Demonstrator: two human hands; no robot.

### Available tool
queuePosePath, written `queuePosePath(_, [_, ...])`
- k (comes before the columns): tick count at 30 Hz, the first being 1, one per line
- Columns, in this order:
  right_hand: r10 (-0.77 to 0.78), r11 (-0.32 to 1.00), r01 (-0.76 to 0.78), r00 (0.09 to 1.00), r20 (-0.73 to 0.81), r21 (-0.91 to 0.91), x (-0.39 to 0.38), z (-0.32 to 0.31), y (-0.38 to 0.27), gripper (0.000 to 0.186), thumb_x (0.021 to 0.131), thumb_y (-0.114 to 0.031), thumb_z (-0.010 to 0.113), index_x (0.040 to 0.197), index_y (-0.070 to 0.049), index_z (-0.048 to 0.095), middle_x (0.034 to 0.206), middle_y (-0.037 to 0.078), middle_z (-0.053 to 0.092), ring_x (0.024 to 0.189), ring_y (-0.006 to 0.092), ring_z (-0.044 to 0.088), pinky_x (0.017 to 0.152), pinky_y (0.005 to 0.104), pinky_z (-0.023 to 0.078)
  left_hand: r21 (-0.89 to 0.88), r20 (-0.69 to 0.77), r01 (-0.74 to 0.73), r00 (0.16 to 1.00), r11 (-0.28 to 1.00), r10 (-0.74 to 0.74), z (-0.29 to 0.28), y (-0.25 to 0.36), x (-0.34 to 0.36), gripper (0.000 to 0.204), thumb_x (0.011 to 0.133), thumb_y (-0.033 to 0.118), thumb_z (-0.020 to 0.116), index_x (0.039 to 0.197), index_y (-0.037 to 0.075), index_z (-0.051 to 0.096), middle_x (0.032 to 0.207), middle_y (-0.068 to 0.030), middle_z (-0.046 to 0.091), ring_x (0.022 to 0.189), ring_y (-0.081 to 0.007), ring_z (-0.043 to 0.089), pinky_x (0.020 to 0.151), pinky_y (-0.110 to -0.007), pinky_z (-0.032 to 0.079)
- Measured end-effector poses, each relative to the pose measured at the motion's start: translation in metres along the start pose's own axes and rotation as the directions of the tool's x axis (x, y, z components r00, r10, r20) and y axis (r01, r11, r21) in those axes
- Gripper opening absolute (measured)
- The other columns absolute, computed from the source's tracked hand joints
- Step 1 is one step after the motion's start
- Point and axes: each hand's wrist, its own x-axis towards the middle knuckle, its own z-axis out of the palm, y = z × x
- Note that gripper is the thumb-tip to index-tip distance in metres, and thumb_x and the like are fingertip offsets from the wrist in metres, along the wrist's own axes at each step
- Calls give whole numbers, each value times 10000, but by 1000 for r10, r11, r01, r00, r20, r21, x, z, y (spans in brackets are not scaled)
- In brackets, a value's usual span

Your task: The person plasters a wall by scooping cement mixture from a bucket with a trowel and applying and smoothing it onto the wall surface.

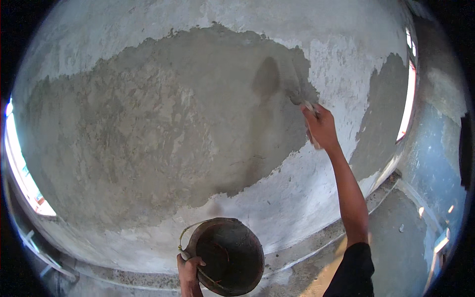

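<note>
Before me is a wall point(341, 69) with whitish old surface around a broad grey patch of plaster point(222, 99). My right hand point(320, 126) is raised at the patch's right edge, closed round the handle of what looks like a trowel point(309, 106). Its head is blurred against the grey and hard to make out. Low in front, my left hand point(189, 271) grips a dark round bucket point(255, 252) at its left rim, next to the thin wire handle. The bucket tilts toward me; its inside is dark, and how full it is I cannot tell.
Darker damp-looking marks point(267, 76) show on the plaster. A second grey patch point(383, 109) lies farther right, beside a bright window opening point(408, 99). Another opening point(24, 163) is at far left. A ledge point(307, 247) runs along the wall's foot; a wooden piece point(442, 241) stands lower right.
</note>
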Motion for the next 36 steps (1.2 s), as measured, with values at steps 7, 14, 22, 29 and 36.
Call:
queuePosePath(7, [64,-239,-729,647,760,641,-130,-19,30,296,849,-279,488,1005,-28,464,554,11,437,304,67,357,235,190,319,-27,14,-19,1000,999,19,10,-6,-25,466,427,33,562,879,-31,465,710,-99,519,616,-212,487,578,-308,409])
queuePosePath(14, [-153,-470,-844,365,918,257,-250,-8,25,332,839,-291,525,1038,-28,490,561,33,433,353,91,389,300,243,340,153,-98,-9,995,988,24,11,-14,-27,442,460,11,545,894,-21,465,710,-105,523,612,-209,502,537,-298,413])
queuePosePath(22, [258,659,-745,95,962,-103,-312,-28,-14,304,778,-209,626,961,-13,482,626,66,516,475,110,461,403,259,356,127,7,-80,997,989,80,13,21,-43,368,453,0,532,815,-49,581,629,-43,530,536,-139,486,486,-246,384])
queuePosePath(29, [168,50,-934,-342,925,-354,-345,-9,-45,249,812,-173,576,995,-51,460,600,34,485,441,104,436,365,253,339,140,48,-206,978,968,201,-2,19,-39,477,453,-8,522,921,-49,606,647,-36,556,537,-118,487,471,-234,377])
queuePosePath(36, [-64,-354,-870,-343,937,-343,-379,35,-78,271,820,-304,556,859,-41,502,682,40,504,493,130,470,418,260,382,101,177,-284,948,953,264,-30,17,-34,492,432,-16,538,918,-54,608,622,-33,548,522,-115,480,478,-227,379])
